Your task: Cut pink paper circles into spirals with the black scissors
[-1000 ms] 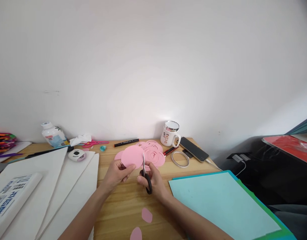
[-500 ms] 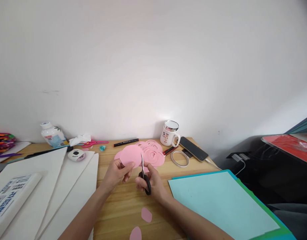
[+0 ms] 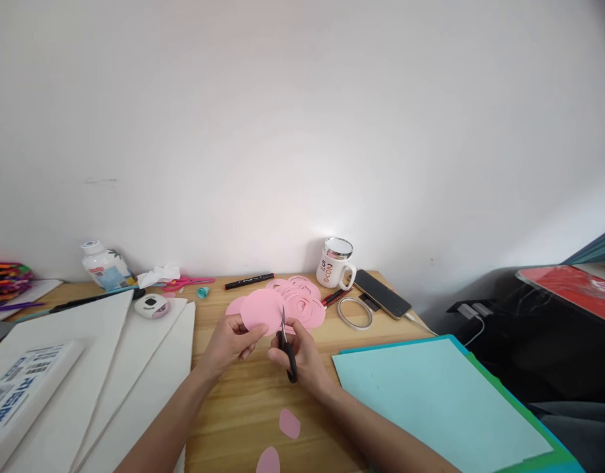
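My left hand (image 3: pixel 229 343) pinches a round pink paper disc (image 3: pixel 261 310) by its lower edge and holds it above the wooden table (image 3: pixel 238 407). My right hand (image 3: pixel 302 358) is closed on black-handled scissors (image 3: pixel 285 347), whose blades point up into the right edge of the disc. Behind the disc lies a heap of pink paper circles cut into spirals (image 3: pixel 302 303). Two small pink scraps (image 3: pixel 289 424) lie on the table below my hands.
White sheets (image 3: pixel 110 368) and a printed white box (image 3: pixel 21 387) lie left. Turquoise paper (image 3: pixel 440 401) lies right. Along the back stand a mug (image 3: pixel 336 264), phone (image 3: pixel 381 294), tape ring (image 3: pixel 355 313), black marker (image 3: pixel 249 281), pink scissors (image 3: pixel 186 283), a bottle (image 3: pixel 105 265) and a punch (image 3: pixel 152 305).
The scissor blades have closed a little further into the disc's right edge, and my left hand has turned the disc slightly. Everything else on the table is unchanged.
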`<state>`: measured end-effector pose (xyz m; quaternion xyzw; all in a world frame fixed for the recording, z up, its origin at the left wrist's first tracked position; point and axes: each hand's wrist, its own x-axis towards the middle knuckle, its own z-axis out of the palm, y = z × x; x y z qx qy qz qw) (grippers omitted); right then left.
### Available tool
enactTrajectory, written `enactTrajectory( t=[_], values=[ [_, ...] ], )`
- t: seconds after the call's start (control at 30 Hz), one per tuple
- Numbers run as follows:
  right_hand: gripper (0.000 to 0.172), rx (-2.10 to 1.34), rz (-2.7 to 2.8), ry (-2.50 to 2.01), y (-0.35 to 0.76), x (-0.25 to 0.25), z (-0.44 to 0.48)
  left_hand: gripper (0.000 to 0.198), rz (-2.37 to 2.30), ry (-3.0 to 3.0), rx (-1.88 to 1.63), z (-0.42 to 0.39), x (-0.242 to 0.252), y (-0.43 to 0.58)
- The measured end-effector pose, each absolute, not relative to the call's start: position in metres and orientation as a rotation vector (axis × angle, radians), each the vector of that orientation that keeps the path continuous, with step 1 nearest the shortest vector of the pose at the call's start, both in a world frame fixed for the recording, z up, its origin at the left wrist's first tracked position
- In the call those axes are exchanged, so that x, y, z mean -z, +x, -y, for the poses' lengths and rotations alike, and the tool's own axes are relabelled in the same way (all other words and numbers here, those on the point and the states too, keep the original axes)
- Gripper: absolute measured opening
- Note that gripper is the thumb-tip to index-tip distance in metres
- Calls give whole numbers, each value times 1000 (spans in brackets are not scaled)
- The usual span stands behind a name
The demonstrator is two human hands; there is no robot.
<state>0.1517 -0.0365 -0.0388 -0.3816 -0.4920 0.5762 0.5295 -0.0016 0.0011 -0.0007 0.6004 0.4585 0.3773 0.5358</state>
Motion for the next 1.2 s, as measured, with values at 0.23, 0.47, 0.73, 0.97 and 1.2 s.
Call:
enactTrajectory(
  t=[0.23, 0.47, 0.73, 0.97, 1.2],
  values=[
    [55, -1373, 1194, -911, 153, 40, 36, 34, -1108, 1433, -903, -1, 0, -1],
    [51, -1369, 1184, -920, 152, 36, 36, 37, -1125, 1407, -927, -1, -1, -1],
    [52, -1394, 1190, -944, 152, 37, 36, 36, -1121, 1403, -940, -3, 0, -3],
    [51, -1391, 1216, -937, 150, 37, 37, 35, -1016, 1276, -952, -1, -5, 1],
    [50, -1397, 1221, -885, 149, 41, 38, 32, -1072, 1318, -898, 0, -1, 2]
  ],
)
